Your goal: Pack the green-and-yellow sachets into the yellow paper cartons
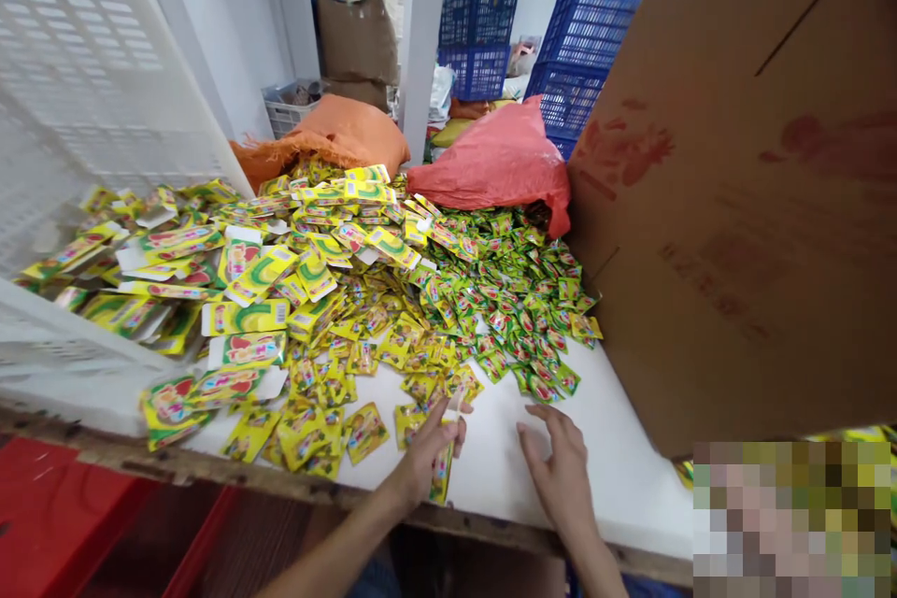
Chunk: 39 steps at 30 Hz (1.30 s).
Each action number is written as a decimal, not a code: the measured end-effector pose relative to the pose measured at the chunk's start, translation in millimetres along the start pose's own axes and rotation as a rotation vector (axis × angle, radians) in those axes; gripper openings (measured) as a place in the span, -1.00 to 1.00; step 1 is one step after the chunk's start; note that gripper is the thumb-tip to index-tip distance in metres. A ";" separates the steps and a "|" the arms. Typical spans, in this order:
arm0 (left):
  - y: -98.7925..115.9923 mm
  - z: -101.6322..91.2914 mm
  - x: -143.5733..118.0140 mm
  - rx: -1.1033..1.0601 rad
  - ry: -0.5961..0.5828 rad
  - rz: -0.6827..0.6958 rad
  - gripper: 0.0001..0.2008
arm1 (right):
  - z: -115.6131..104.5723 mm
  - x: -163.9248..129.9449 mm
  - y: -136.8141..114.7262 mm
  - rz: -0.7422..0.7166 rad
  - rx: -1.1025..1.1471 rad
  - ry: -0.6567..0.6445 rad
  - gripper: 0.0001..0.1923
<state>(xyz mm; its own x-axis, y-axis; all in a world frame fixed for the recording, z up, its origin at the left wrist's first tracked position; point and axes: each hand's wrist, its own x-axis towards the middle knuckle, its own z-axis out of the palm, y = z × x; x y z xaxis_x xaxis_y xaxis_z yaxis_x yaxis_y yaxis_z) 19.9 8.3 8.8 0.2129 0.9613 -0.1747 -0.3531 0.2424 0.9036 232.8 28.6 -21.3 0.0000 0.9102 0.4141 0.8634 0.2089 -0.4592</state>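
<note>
Handling is apparently under way: the left hand (429, 448) is gripping a slim yellow packet (439, 478) near the front of the white table (489, 458); the right hand (561, 462) is spreading wide (holding nothing visible). The next move is probably calling for steady fingers.

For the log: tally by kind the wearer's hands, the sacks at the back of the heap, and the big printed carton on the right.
Hands: 2 (left hand, right hand)
Sacks: 2 (orange sack, red sack)
Big printed carton: 1
Total: 5
</note>
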 end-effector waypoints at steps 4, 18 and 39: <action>-9.1 -3.9 -10.8 0.014 0.049 0.085 -0.46 | 9.2 18.0 23.5 0.099 -0.179 -0.056 -0.61; -7.7 -0.3 -24.7 0.013 -0.020 -0.028 -0.47 | -6.2 56.3 71.7 0.178 -0.190 0.017 -0.60; -15.7 -6.5 -14.9 0.056 0.047 -0.016 -0.48 | 48.1 91.9 -42.5 -0.059 0.360 -0.510 -0.83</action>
<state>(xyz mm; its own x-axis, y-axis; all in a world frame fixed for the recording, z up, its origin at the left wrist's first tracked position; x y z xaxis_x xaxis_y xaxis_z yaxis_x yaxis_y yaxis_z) 16.4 -9.0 -5.3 0.1744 0.9628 -0.2065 -0.2986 0.2515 0.9206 171.8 120.6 -1.5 -0.3597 0.9311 0.0603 0.6308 0.2903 -0.7196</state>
